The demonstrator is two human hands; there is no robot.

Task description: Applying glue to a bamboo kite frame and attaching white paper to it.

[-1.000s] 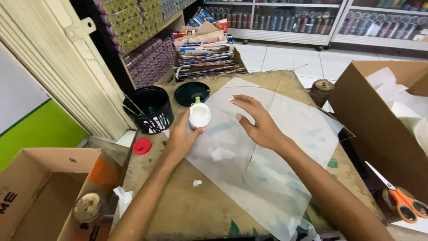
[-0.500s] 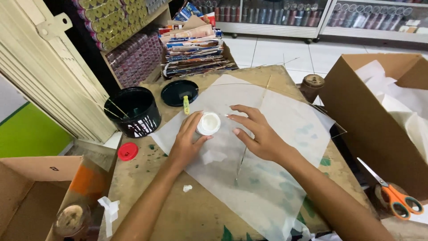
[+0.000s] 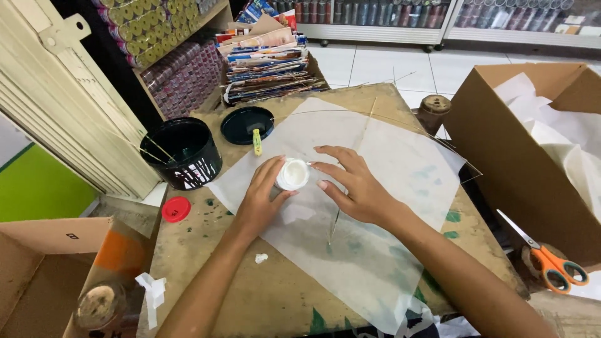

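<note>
The small white jar point(image 3: 292, 173) sits mid-table point(image 3: 250, 300) on white paper point(image 3: 388, 188). The left hand point(image 3: 260, 200) wraps it, hiding its side. The right hand point(image 3: 350, 184) touches its top with open fingers. A black bucket point(image 3: 181, 152) stands at nine o'clock.

White jar point(image 3: 292, 173), red lid point(image 3: 176, 209), black bucket point(image 3: 182, 152), orange-handled scissors point(image 3: 551, 260).
</note>
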